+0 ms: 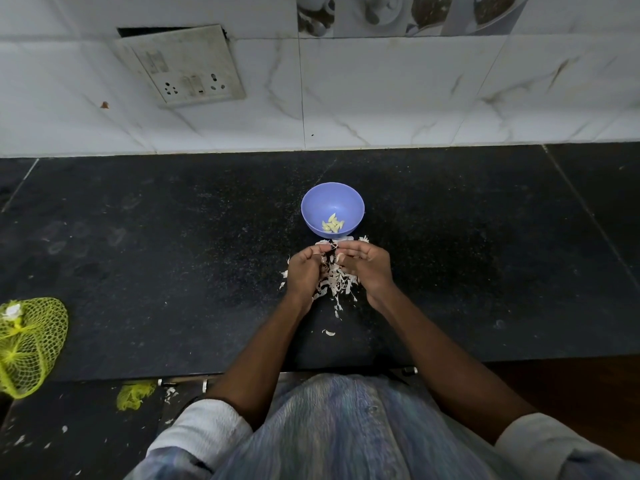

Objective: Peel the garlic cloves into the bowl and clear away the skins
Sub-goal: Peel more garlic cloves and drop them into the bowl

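Black speckled stone forms the table [173,237], and a small lavender-blue bowl [313,206] stands on it close to the white marbled wall tiles [381,98]. A few peeled garlic cloves [332,224] lie together at the bottom of the bowl, toward its near side. Just in front of the bowl, a loose heap of papery garlic skins [334,284] is spread on the table, with a few stray flakes nearer the table's edge.

Both hands are held over that heap, fingertips meeting just short of the bowl. The left hand [304,271] has its fingers curled inward, and the right hand [365,263] is curled the same way; together they pinch something small between their fingertips, though it is too tiny to tell whether it is a clove or only skin. Each grip is clenched on that small piece.

A yellow mesh bag [29,344] lies at the far left edge of the table. A switch and socket plate [183,65] is fixed on the wall, tilted in this view.
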